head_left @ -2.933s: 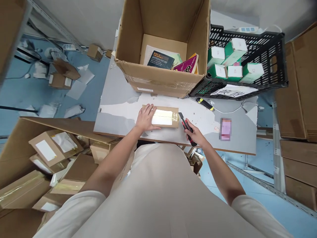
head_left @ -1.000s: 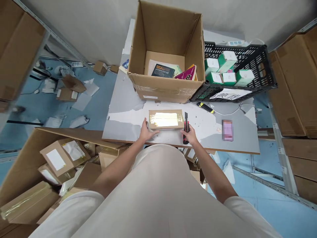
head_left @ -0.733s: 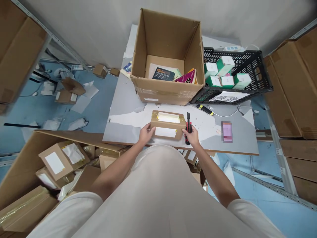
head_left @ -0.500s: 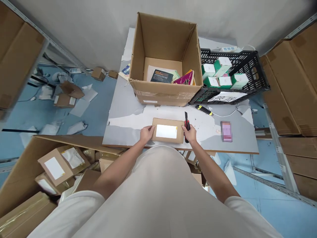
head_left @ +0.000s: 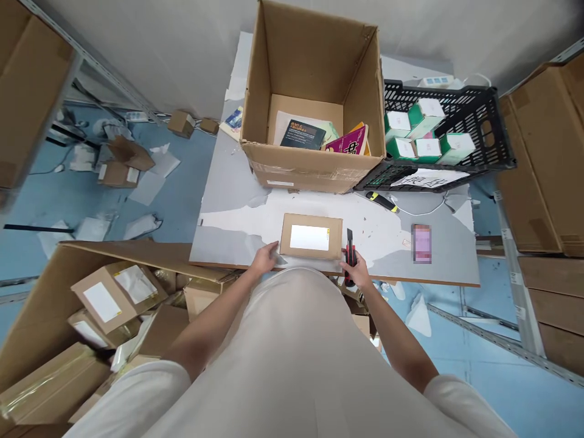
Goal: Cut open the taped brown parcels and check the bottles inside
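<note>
The right hand [head_left: 359, 270] gripped the cutter [head_left: 350, 257]; the left hand [head_left: 263, 259], fingers open beside the parcel [head_left: 311, 236], seemed best steadying it, clear of the blade [head_left: 350, 236].

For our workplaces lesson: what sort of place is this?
Probably a parcel-handling room: a labelled carton lies on the worktable, the right hand holds a box cutter, and a large box at the left holds parcels.

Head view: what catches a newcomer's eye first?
Probably the big open carton with books inside, at the table's far side, a black crate of green-and-white boxes to its right. Then the small labelled parcel near the front edge, between the left hand and the right hand, which holds a red-and-black cutter.
</note>
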Motion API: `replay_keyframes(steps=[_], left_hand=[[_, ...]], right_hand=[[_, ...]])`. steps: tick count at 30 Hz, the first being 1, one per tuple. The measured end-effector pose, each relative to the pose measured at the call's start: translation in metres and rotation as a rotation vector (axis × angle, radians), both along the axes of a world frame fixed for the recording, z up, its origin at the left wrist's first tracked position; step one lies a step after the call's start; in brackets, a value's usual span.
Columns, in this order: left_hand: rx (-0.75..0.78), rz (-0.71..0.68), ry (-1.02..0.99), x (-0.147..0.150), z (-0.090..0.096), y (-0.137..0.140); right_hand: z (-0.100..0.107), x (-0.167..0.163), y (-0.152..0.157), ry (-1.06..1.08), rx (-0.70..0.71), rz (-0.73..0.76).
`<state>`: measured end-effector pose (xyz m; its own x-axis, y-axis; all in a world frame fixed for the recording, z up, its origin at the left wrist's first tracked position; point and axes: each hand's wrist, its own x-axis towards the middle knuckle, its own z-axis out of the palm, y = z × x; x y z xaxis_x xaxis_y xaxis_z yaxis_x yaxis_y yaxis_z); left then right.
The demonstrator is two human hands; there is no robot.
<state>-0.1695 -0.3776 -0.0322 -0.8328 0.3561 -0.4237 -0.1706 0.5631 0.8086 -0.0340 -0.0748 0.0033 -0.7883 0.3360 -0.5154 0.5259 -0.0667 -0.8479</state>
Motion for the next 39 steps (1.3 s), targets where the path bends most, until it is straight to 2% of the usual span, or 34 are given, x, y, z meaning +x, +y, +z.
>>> replay_keyframes(steps=[2, 7, 11, 14, 16, 18, 21, 23, 25, 27, 29, 30, 32, 34, 36, 38, 39], left_hand=[[0.051, -0.027, -0.034, 0.008, -0.004, 0.001], [0.195, 0.087, -0.133, 0.014, -0.008, 0.011], [0.219, 0.084, -0.121, 0.011, 0.006, 0.013], [0.142, 0.105, -0.036, 0.003, 0.026, 0.015], [0.032, 0.124, 0.071, -0.006, 0.039, 0.021], [-0.08, 0.081, 0.185, -0.016, 0.049, 0.028], [-0.177, -0.025, 0.285, -0.029, 0.056, 0.039], [-0.197, -0.02, 0.354, -0.03, 0.058, 0.044], [-0.197, 0.008, 0.506, -0.025, 0.057, 0.048], [-0.152, -0.084, 0.706, -0.014, 0.054, 0.051], [-0.077, -0.287, 0.855, -0.004, 0.049, 0.055], [-0.048, -0.373, 0.897, 0.0, 0.045, 0.056], [-0.026, -0.435, 0.943, 0.004, 0.037, 0.059], [-0.021, -0.419, 0.96, 0.004, 0.029, 0.06], [-0.011, -0.412, 0.969, 0.003, 0.023, 0.059], [-0.005, -0.41, 0.988, 0.002, 0.019, 0.059], [-0.002, -0.408, 1.001, 0.002, 0.018, 0.059]], right_hand=[[-0.003, 0.007, -0.009, -0.047, 0.017, 0.0], [-0.012, 0.003, -0.027, -0.093, 0.135, -0.112], [-0.003, -0.004, -0.023, -0.052, 0.168, -0.153], [0.014, -0.015, -0.013, 0.015, 0.216, -0.167], [0.025, -0.028, -0.006, 0.034, 0.287, -0.156], [0.033, -0.044, 0.001, 0.027, 0.39, -0.124], [0.034, -0.066, 0.008, -0.002, 0.572, -0.057], [0.032, -0.076, 0.011, -0.014, 0.648, -0.011], [0.03, -0.08, 0.014, -0.028, 0.688, 0.04], [0.032, -0.08, 0.016, -0.05, 0.728, 0.11], [0.039, -0.078, 0.017, -0.062, 0.782, 0.187], [0.045, -0.078, 0.017, -0.051, 0.828, 0.22], [0.06, -0.08, 0.015, 0.014, 0.935, 0.312], [0.078, -0.088, 0.008, 0.105, 0.997, 0.536], [0.094, -0.102, -0.004, 0.152, 0.997, 0.885], [0.103, -0.119, -0.017, 0.119, 1.023, 1.184], [0.105, -0.127, -0.024, 0.087, 1.058, 1.279]])
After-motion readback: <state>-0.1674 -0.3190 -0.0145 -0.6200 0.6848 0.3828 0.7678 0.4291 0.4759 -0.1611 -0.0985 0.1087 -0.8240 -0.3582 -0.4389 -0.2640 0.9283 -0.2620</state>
